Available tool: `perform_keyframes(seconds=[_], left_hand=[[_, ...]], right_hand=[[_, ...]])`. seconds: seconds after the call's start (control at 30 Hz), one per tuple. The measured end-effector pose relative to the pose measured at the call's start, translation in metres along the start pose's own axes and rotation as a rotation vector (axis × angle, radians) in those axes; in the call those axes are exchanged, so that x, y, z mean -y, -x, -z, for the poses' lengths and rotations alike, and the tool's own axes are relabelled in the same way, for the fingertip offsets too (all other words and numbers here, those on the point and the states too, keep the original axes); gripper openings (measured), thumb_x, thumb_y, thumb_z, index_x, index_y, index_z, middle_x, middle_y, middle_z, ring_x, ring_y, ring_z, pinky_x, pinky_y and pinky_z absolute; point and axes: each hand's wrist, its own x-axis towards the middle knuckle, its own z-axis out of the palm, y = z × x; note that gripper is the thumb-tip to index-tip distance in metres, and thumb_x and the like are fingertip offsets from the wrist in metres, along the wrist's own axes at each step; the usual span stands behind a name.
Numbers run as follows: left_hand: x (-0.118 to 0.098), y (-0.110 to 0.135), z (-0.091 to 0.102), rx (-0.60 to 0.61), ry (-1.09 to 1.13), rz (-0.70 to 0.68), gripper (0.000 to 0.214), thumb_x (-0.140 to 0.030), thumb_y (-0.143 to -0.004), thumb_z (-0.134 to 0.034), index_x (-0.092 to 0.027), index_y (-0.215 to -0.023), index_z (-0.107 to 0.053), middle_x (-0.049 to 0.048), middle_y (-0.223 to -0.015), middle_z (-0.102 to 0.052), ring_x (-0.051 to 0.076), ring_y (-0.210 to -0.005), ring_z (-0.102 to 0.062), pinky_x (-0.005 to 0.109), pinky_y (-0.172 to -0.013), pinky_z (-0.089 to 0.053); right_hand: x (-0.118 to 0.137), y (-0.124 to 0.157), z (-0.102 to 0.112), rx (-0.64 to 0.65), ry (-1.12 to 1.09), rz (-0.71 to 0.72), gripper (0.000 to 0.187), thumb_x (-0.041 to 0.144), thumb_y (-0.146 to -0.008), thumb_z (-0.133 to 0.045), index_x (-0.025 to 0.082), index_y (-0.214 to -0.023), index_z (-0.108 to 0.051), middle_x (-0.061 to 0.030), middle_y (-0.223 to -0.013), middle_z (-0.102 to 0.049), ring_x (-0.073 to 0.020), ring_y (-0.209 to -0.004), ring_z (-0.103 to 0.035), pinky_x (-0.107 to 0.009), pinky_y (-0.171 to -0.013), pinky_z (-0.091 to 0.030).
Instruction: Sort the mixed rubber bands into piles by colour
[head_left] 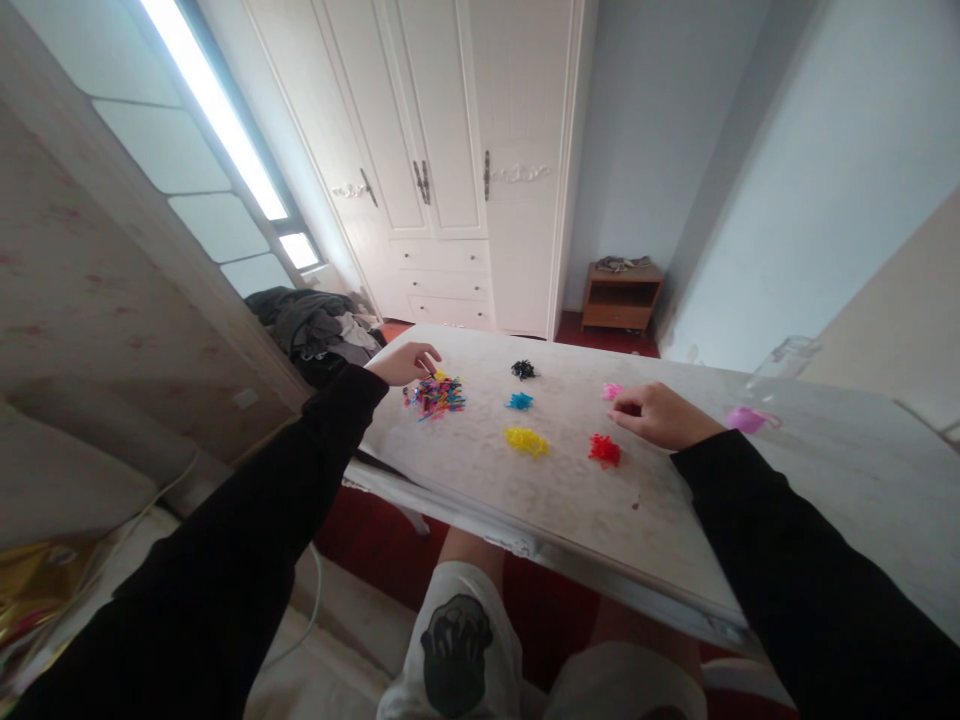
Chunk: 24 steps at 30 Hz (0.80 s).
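The left hand (409, 363) hung over the far-left edge of the mixed pile (437, 397) of coloured pieces, its fingers loosely bent; whether they pinched a piece could not be told. The right hand (661, 414) was curled, its fingertips just beside the pink pile (612, 391) and above the red pile (604, 450); whether it gripped anything could not be told either. Between the two hands, on the tabletop (480, 500), lay the black pile (523, 370), the blue pile (519, 401) and, nearest the body, the yellow pile (527, 442)
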Motion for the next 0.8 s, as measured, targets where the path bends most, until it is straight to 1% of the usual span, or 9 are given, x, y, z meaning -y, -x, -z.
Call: perform_keyframes(seconds=[0.13, 0.3, 0.4, 0.47, 0.6, 0.7, 0.8], left_hand=[[-0.002, 0.001, 0.003, -0.024, -0.011, -0.012, 0.038, -0.019, -0.062, -0.065, -0.014, -0.100, -0.069, 0.0086, -0.087, -0.079, 0.018, -0.072, -0.069, 0.028, -0.068, -0.053], [-0.004, 0.001, 0.004, -0.033, 0.043, 0.009, 0.035, -0.021, -0.063, -0.068, -0.012, -0.097, -0.069, 0.0096, -0.087, -0.079, 0.018, -0.072, -0.070, 0.031, -0.071, -0.056], [-0.006, 0.001, 0.004, -0.034, 0.028, -0.001, 0.032, -0.022, -0.064, -0.070, -0.012, -0.094, -0.069, 0.0100, -0.085, -0.079, 0.020, -0.074, -0.072, 0.031, -0.071, -0.057], [-0.009, -0.001, 0.002, -0.057, -0.005, -0.018, 0.030, -0.025, -0.065, -0.071, -0.013, -0.092, -0.070, 0.0097, -0.084, -0.079, 0.020, -0.072, -0.072, 0.031, -0.069, -0.056], [-0.023, -0.009, -0.010, -0.109, -0.090, -0.062, 0.025, -0.027, -0.069, -0.074, -0.014, -0.090, -0.073, 0.0068, -0.081, -0.078, 0.019, -0.072, -0.071, 0.029, -0.070, -0.055], [-0.039, -0.017, -0.024, -0.081, -0.180, -0.080, 0.022, -0.020, -0.068, -0.072, -0.014, -0.089, -0.074, 0.0048, -0.079, -0.078, 0.018, -0.073, -0.072, 0.026, -0.068, -0.054], [-0.051, -0.024, -0.037, -0.036, -0.228, -0.086, 0.021, -0.011, -0.063, -0.070, -0.014, -0.084, -0.075, 0.0031, -0.075, -0.077, 0.017, -0.072, -0.072, 0.025, -0.068, -0.053]], right_hand=[[-0.001, 0.000, -0.001, 0.015, 0.015, 0.011, 0.032, 0.035, -0.084, -0.056, 0.019, -0.056, -0.056, -0.0003, -0.054, -0.053, -0.0148, -0.053, -0.047, -0.031, -0.058, -0.031], [-0.002, 0.000, -0.001, 0.014, 0.007, 0.009, 0.031, 0.035, -0.083, -0.056, 0.019, -0.057, -0.058, -0.0004, -0.054, -0.053, -0.0147, -0.053, -0.047, -0.031, -0.059, -0.031], [-0.004, 0.000, -0.003, 0.023, 0.011, 0.002, 0.031, 0.035, -0.084, -0.056, 0.019, -0.057, -0.059, -0.0007, -0.055, -0.055, -0.0150, -0.054, -0.049, -0.031, -0.059, -0.031], [-0.005, 0.000, -0.004, 0.018, 0.009, 0.000, 0.031, 0.035, -0.085, -0.057, 0.019, -0.058, -0.060, -0.0008, -0.056, -0.056, -0.0151, -0.054, -0.050, -0.031, -0.059, -0.032], [-0.003, 0.000, -0.004, 0.008, 0.002, -0.002, 0.029, 0.034, -0.084, -0.057, 0.020, -0.059, -0.060, -0.0007, -0.056, -0.058, -0.0149, -0.054, -0.050, -0.031, -0.059, -0.033], [-0.002, 0.000, -0.003, 0.010, 0.020, -0.006, 0.031, 0.034, -0.085, -0.056, 0.019, -0.058, -0.059, -0.0005, -0.056, -0.057, -0.0147, -0.054, -0.049, -0.031, -0.059, -0.032], [-0.002, 0.000, -0.002, 0.012, 0.025, -0.004, 0.031, 0.034, -0.086, -0.055, 0.019, -0.058, -0.059, -0.0004, -0.055, -0.056, -0.0146, -0.054, -0.049, -0.031, -0.059, -0.032]])
